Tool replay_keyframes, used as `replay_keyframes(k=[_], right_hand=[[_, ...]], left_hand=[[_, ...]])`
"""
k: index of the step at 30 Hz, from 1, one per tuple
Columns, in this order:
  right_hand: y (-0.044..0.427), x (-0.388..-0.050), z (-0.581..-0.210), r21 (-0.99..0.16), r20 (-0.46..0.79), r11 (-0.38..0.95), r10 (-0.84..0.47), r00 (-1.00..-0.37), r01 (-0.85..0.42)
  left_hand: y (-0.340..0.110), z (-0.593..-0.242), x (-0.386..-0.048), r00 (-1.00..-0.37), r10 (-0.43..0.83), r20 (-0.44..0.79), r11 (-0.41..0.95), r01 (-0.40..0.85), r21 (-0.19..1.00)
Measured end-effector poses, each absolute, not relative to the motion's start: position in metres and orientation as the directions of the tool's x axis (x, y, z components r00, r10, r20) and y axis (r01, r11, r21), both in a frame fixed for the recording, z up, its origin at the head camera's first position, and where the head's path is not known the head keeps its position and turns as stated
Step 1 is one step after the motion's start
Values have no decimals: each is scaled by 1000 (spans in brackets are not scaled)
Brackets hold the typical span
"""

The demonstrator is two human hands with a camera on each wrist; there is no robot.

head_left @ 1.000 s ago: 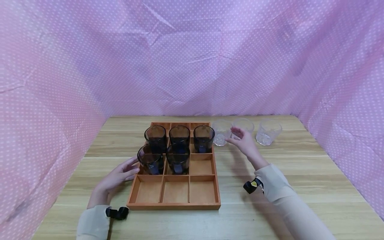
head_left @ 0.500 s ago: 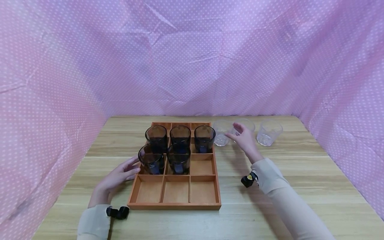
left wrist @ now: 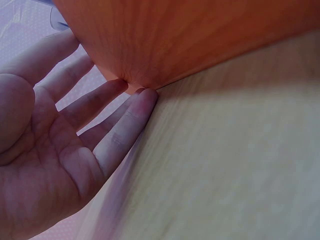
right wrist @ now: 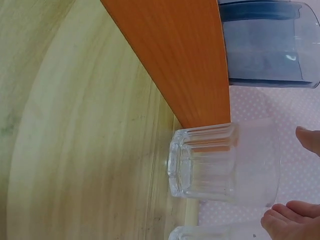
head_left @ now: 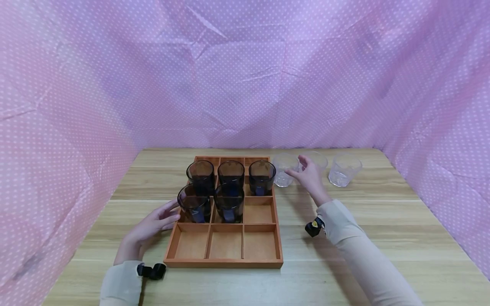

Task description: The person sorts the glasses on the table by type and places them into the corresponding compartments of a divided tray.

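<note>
My left hand [head_left: 153,223] rests extended fingers [left wrist: 122,130] against the left side of a wooden compartment tray [head_left: 223,264]. Several dark glasses stand in it: three side by side, among them the right one [head_left: 262,177], and two in front [head_left: 194,204] [head_left: 229,204]. Just right of the tray is an upright clear glass [head_left: 284,170], [right wrist: 210,162] in the right wrist view. Beside its rim hovers my right hand [head_left: 311,176], thumb and fingers apart, gripping nothing; whether a fingertip touches the rim I cannot tell.
Two more clear glasses stand at the back right, one [head_left: 319,160] partly behind my right hand and one [head_left: 345,171] farther right. Pink dotted cloth [head_left: 245,76] hangs behind and beside the wooden table [head_left: 363,221].
My right hand has shifted slightly left, toward the clear glass nearest the tray, and its wrist has moved a little away from me. The left hand keeps its place at the tray.
</note>
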State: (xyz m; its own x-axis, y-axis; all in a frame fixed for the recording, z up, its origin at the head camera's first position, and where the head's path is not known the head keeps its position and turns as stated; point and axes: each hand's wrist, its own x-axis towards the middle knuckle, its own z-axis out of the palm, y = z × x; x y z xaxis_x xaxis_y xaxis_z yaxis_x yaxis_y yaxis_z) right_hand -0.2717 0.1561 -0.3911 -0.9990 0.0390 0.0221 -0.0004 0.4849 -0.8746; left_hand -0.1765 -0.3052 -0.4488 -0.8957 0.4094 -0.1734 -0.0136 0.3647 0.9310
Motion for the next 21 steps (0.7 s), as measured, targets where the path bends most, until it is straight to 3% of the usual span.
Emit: replay_keyframes(k=[11,21], right_hand=[[152,-274,-396,-782,1,622,60,-998,37],[151,-280,-399,-791,-40,607,76,-996,78]], left_hand=[[-307,-448,-176,-896,414,-161,358,-2,934],[-307,-449,-177,-900,398,-175,359,-23,933]])
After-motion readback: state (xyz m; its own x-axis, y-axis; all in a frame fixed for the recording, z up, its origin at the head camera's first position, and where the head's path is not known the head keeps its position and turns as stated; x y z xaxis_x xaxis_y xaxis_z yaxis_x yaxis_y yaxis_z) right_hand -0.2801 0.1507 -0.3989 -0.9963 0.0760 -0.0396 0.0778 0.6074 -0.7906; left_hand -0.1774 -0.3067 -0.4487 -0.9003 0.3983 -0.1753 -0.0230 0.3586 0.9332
